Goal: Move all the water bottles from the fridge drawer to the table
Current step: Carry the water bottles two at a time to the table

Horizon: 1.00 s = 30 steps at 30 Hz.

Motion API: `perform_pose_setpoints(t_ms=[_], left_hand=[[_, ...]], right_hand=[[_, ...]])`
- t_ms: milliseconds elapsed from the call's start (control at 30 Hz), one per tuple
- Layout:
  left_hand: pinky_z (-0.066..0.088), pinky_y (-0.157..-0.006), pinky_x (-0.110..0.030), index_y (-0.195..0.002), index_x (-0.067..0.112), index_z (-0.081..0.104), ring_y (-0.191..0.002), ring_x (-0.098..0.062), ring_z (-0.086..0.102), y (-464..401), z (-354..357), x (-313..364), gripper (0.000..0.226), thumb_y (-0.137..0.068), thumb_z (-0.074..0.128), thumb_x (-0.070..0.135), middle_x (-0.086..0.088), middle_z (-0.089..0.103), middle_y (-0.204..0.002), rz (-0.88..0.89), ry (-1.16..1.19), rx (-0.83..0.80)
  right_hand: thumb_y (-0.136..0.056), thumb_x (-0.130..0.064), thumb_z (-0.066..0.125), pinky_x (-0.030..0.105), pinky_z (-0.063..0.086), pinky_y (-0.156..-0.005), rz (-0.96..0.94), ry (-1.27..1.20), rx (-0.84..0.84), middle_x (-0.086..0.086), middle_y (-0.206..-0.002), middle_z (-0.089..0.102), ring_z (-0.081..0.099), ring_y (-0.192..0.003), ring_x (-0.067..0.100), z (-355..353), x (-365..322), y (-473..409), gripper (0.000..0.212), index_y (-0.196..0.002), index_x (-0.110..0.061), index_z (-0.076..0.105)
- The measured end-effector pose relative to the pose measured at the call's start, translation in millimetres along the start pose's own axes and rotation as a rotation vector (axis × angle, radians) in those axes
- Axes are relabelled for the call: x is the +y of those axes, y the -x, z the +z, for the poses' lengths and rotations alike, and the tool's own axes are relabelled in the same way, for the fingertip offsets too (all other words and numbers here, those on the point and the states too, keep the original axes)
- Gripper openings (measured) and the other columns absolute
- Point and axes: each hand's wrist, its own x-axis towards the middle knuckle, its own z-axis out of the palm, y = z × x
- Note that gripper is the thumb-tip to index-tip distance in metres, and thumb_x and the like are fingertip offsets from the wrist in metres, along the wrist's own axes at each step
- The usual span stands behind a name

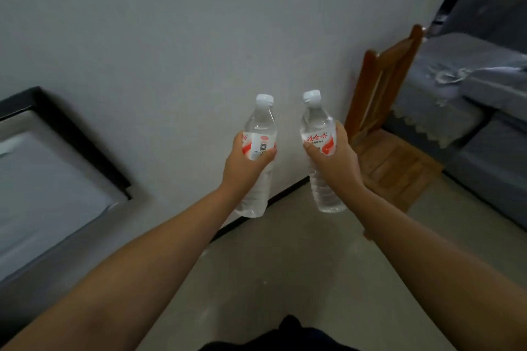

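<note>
I hold two water bottles upright, arms outstretched.
My left hand [242, 165] has its grip round the left bottle [258, 151], my right hand [333, 159] round the right bottle [319, 134]; white wall [171, 37], wooden chair [382, 134] beyond.

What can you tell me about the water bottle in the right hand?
The water bottle is clear plastic with a white screw cap on and a white label with red marks and print around its upper body. It looks full of clear water, and its lower half is ribbed. It is held in the air, roughly upright with the cap tipped slightly away. The right hand grips it around the label, thumb on the front. It touches nothing else.
</note>
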Motion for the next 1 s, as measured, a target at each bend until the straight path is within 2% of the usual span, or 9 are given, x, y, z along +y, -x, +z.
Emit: perform_pose_setpoints(t_ms=[133,267,400,467,567,633,733,900,1000], left_hand=[[0.048,-0.078,-0.024,-0.127,0.021,0.042,-0.092,-0.010,0.062,-30.7,73.2,26.3,0.057,-0.081,0.072,0.036,0.016,0.057,-0.096,0.063,-0.019,-0.155],[0.040,-0.071,-0.011,-0.131,0.020,0.037,-0.090,-0.004,0.053,-52.0,150.5,52.4,0.059,-0.083,0.069,0.037,0.014,0.049,-0.105,0.148,-0.071,-0.338],[0.046,-0.079,-0.014,-0.133,0.017,0.037,-0.097,-0.007,0.055,-67.1,219.1,70.6,0.061,-0.084,0.069,0.034,0.009,0.051,-0.111,0.206,-0.060,-0.520],[0.045,-0.071,-0.011,-0.136,0.019,0.036,-0.099,-0.008,0.057,-74.1,249.4,77.8,0.063,-0.084,0.069,0.033,0.008,0.054,-0.113,0.225,-0.037,-0.611],[0.050,-0.073,-0.017,-0.136,0.025,0.036,-0.102,-0.012,0.061,-86.0,299.0,89.0,0.063,-0.083,0.068,0.036,0.004,0.057,-0.118,0.254,0.006,-0.772],[0.050,-0.069,-0.018,-0.135,0.028,0.036,-0.097,-0.007,0.061,-95.0,328.5,100.0,0.061,-0.083,0.068,0.036,0.007,0.057,-0.116,0.275,0.016,-0.861],[0.052,-0.072,-0.022,-0.138,0.031,0.033,-0.095,-0.004,0.060,-103.7,374.5,124.9,0.066,-0.083,0.069,0.036,0.011,0.056,-0.113,0.304,0.013,-1.001],[0.054,-0.083,-0.034,-0.143,0.032,0.026,-0.101,-0.011,0.059,-95.4,444.9,151.8,0.075,-0.082,0.070,0.037,0.010,0.054,-0.115,0.360,-0.040,-1.180],[0.051,-0.085,-0.033,-0.145,0.030,0.024,-0.105,-0.012,0.056,-73.8,484.0,160.3,0.077,-0.083,0.069,0.036,0.004,0.053,-0.126,0.423,-0.084,-1.253]], right_hand=[[-0.086,-0.048,0.061,0.029,0.044,-0.091,0.047,0.106,0.153,-0.002,-0.132,0.054,0.056,-0.117,0.018,-58.1,30.6,-20.6,0.068,-0.143,-0.028,0.028],[-0.087,-0.040,0.063,0.031,0.049,-0.090,0.130,0.098,0.323,0.000,-0.131,0.056,0.058,-0.114,0.016,-118.7,64.4,-26.2,0.069,-0.144,-0.028,0.027],[-0.084,-0.046,0.064,0.030,0.052,-0.086,0.212,0.092,0.457,0.000,-0.130,0.055,0.058,-0.111,0.015,-165.1,99.9,-25.8,0.074,-0.145,-0.031,0.025],[-0.084,-0.048,0.065,0.032,0.054,-0.085,0.251,0.074,0.520,-0.002,-0.126,0.057,0.060,-0.108,0.015,-182.8,113.6,-26.4,0.073,-0.143,-0.033,0.026],[-0.085,-0.043,0.066,0.020,0.051,-0.075,0.299,0.081,0.633,-0.003,-0.121,0.059,0.061,-0.102,0.011,-208.9,130.3,-30.5,0.067,-0.141,-0.032,0.031],[-0.084,-0.042,0.066,0.015,0.047,-0.071,0.333,0.077,0.716,-0.004,-0.119,0.059,0.061,-0.100,0.011,-224.1,139.2,-34.5,0.066,-0.139,-0.031,0.032],[-0.083,-0.041,0.068,0.017,0.048,-0.071,0.405,0.097,0.842,-0.006,-0.115,0.060,0.061,-0.097,0.006,-250.7,148.6,-38.3,0.062,-0.136,-0.032,0.036],[-0.082,-0.039,0.069,0.015,0.044,-0.070,0.524,0.168,1.051,-0.009,-0.110,0.060,0.060,-0.094,0.007,-279.7,165.0,-27.0,0.061,-0.134,-0.029,0.039],[-0.081,-0.043,0.069,0.026,0.047,-0.077,0.620,0.197,1.134,-0.008,-0.113,0.060,0.060,-0.098,0.012,-297.5,179.2,-10.9,0.062,-0.134,-0.030,0.039]])
